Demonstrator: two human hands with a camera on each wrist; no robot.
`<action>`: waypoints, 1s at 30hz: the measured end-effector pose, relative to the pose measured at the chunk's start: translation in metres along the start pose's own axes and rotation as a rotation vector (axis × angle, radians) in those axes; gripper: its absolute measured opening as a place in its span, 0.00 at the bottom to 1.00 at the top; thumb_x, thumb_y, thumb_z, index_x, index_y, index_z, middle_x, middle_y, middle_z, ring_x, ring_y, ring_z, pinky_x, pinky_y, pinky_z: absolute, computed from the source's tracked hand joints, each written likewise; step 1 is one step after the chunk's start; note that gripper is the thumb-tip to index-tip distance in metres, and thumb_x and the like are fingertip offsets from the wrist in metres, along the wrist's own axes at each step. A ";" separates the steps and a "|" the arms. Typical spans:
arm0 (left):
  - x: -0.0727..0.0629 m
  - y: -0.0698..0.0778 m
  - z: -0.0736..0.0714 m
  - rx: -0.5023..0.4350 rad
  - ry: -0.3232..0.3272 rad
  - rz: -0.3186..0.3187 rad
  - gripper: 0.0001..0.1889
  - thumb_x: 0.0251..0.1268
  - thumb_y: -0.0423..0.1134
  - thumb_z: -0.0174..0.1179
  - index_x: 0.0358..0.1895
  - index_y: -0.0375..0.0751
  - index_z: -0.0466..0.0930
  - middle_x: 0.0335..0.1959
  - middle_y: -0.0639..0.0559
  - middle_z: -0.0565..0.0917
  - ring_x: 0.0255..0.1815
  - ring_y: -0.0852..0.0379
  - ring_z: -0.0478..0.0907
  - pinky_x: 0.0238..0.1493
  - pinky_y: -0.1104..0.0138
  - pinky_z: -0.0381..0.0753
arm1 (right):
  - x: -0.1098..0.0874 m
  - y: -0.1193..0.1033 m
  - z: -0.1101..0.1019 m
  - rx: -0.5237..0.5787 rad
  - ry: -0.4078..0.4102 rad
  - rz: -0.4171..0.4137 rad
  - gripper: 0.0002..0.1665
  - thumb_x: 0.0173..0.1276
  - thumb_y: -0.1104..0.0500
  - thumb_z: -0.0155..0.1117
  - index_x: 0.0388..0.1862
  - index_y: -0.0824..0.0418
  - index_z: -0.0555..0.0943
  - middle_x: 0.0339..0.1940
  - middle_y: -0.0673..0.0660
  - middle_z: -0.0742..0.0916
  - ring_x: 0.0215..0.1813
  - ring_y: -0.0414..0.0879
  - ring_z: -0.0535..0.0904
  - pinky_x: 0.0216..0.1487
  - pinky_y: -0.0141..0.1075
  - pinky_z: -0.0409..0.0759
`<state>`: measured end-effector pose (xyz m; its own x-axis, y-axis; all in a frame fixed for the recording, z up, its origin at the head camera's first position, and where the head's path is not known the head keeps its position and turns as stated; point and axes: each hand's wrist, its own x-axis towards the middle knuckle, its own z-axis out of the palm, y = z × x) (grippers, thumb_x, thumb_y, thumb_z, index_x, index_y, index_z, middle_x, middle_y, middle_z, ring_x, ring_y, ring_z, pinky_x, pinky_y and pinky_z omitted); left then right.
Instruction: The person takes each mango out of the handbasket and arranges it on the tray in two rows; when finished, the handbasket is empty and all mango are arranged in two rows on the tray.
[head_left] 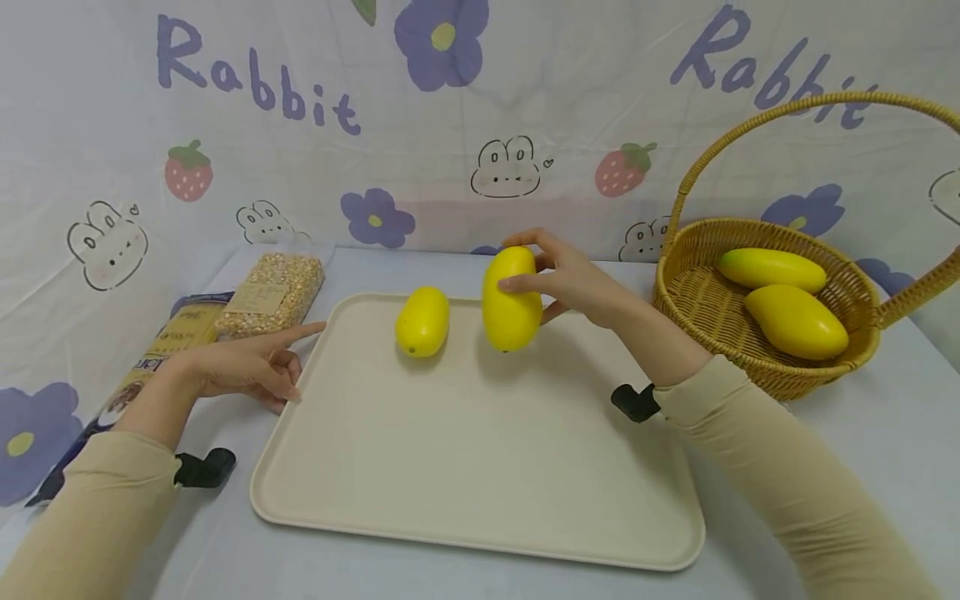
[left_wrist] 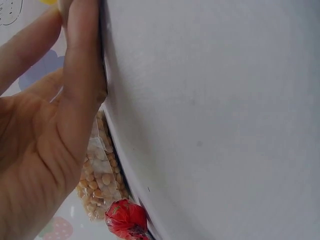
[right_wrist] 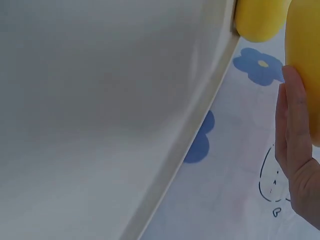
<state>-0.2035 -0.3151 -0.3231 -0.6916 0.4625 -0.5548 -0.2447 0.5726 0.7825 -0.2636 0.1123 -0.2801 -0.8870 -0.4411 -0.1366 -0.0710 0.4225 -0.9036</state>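
In the head view my right hand (head_left: 566, 283) holds a yellow mango (head_left: 512, 304) between thumb and fingers, upright over the back part of the beige tray (head_left: 450, 467). The right wrist view has part of the held mango (right_wrist: 305, 45) at its right edge, with fingers along its side. A second mango (head_left: 422, 323) lies on the tray, left of the held one. At the tray's left rim is my left hand (head_left: 243, 367); its index finger stretches out and its thumb touches the rim. Other left fingers are partly bent, with nothing between them.
A wicker basket (head_left: 765, 379) with a tall handle stands at the right, two yellow mangoes (head_left: 797, 321) inside. At the back left lie a bag of corn kernels (head_left: 288, 279) and a gold and blue packet (head_left: 183, 329). A printed cloth hangs behind.
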 end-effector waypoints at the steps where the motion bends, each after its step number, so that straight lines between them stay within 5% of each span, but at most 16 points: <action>1: 0.000 0.000 0.000 0.000 -0.001 0.001 0.58 0.58 0.29 0.66 0.81 0.56 0.31 0.35 0.52 0.69 0.33 0.61 0.73 0.40 0.66 0.85 | 0.001 0.000 0.002 0.002 0.001 0.004 0.34 0.67 0.49 0.65 0.70 0.45 0.64 0.60 0.63 0.75 0.57 0.58 0.77 0.42 0.45 0.88; 30: 0.001 0.000 0.001 0.002 0.006 0.009 0.58 0.57 0.29 0.66 0.81 0.57 0.32 0.36 0.51 0.69 0.34 0.61 0.74 0.40 0.66 0.85 | 0.028 0.001 0.026 0.015 -0.029 0.147 0.37 0.66 0.45 0.66 0.70 0.47 0.64 0.64 0.61 0.72 0.58 0.59 0.77 0.41 0.46 0.88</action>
<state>-0.2035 -0.3146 -0.3241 -0.6978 0.4636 -0.5461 -0.2373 0.5696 0.7869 -0.2763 0.0795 -0.2955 -0.8738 -0.3982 -0.2790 0.0652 0.4726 -0.8789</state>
